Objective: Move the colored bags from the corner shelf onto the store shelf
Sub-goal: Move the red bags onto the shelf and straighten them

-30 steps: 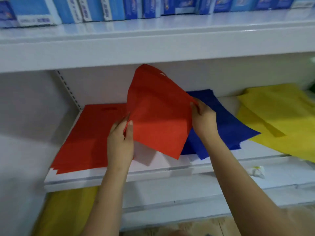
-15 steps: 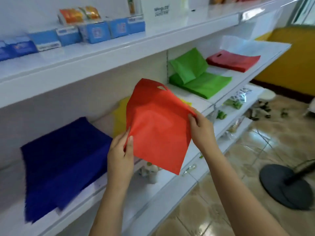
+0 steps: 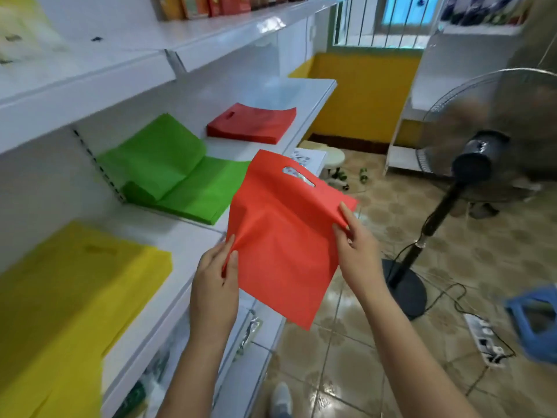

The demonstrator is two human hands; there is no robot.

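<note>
A flat red bag (image 3: 280,233) with a cut-out handle hangs in the air in front of the white store shelf (image 3: 304,122). My left hand (image 3: 215,285) pinches its left edge. My right hand (image 3: 357,247) pinches its right edge near the top. On the shelf lie a stack of red bags (image 3: 253,123) at the far end, green bags (image 3: 174,176) with one folded up against the back, and yellow bags (image 3: 66,297) nearest to me.
A black standing fan (image 3: 470,164) stands on the tiled floor to the right, with its round base (image 3: 407,291) and a cable. A power strip (image 3: 485,339) and a blue stool (image 3: 536,324) are at the right. A white stool (image 3: 328,158) stands beyond the shelf end.
The view has swung right along the shelf, from the red and blue stacks past the yellow to the green and far red stacks. Both hands kept hold of the red bag and carried it along.
</note>
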